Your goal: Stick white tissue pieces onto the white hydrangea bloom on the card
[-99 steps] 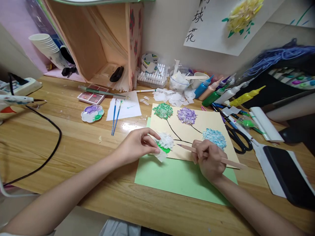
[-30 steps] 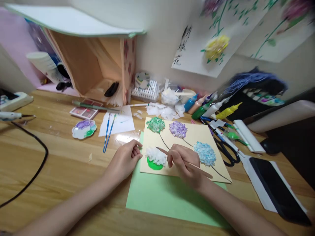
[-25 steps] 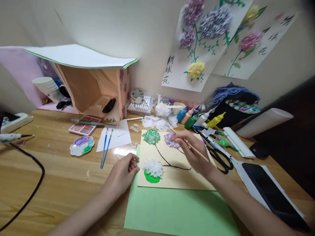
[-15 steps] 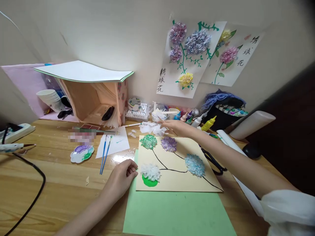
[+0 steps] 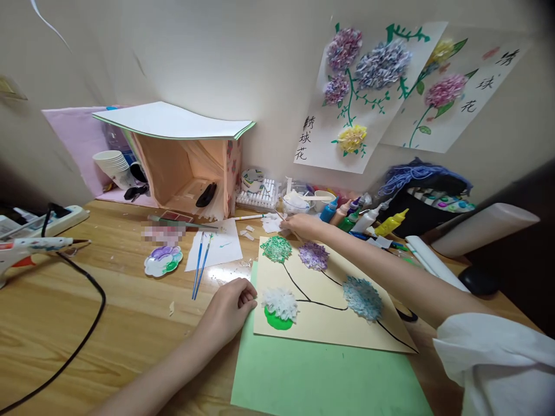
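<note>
My left hand [image 5: 236, 303] rests on the table with its fingers curled, nothing visible in them, its fingertips at the left edge of a cream card [image 5: 323, 329]. Drawn black stems on the card link a green flower [image 5: 277, 249], a purple flower [image 5: 313, 255] and a blue flower [image 5: 362, 297], all of ruffled paper. A white paper flower [image 5: 280, 303] partly covers a green painted disc [image 5: 280, 320]. Beyond the card, my right hand [image 5: 306, 226] is closed around a thin stick [image 5: 281, 216], its tip at white paper pieces [image 5: 271, 223].
Green paper [image 5: 329, 375] lies under the card. Paint bottles [image 5: 347, 215] and a plastic bowl [image 5: 296, 202] stand behind my right hand. Left are two brushes [image 5: 200, 268], a paint palette [image 5: 163, 262] and a glue gun [image 5: 39, 247] with its cord. A cardboard box [image 5: 232, 173] stands behind.
The view has shifted left, so things appear farther right. My right hand has come lower over the paper pieces. My left hand stays by the card's edge.
</note>
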### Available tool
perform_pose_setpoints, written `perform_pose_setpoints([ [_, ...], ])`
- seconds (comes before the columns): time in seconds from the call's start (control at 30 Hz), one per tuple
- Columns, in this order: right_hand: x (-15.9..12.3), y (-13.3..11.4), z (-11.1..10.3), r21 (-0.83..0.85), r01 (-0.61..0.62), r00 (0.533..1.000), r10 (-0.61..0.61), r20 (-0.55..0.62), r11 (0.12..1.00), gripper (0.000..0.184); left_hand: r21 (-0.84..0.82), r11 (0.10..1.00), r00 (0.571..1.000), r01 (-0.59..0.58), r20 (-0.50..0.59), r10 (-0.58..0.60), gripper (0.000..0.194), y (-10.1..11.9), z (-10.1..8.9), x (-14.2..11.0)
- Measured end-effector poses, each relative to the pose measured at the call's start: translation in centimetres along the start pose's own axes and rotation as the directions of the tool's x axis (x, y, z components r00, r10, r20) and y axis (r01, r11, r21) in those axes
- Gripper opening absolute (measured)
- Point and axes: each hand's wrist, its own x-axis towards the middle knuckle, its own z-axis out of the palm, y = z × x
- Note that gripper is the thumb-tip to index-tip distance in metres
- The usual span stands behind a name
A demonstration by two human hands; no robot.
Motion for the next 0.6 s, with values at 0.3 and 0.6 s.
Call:
perform_pose_setpoints([
  [0.3,0.7,-1.2,-0.5,-0.155,-0.05,0.999,0.049,-0.014,0.987,0.018,-0.008,1.0,1.0,-0.015,-0.01,0.014,0.006,-0.1,0.0,0.0],
  [0.6,0.9,-2.9,-5.6,-0.184,-0.09,0.988,0.065,-0.137,0.979,0.022,-0.019,0.999,0.999,-0.031,-0.023,0.03,0.007,0.0,0.1,0.1],
])
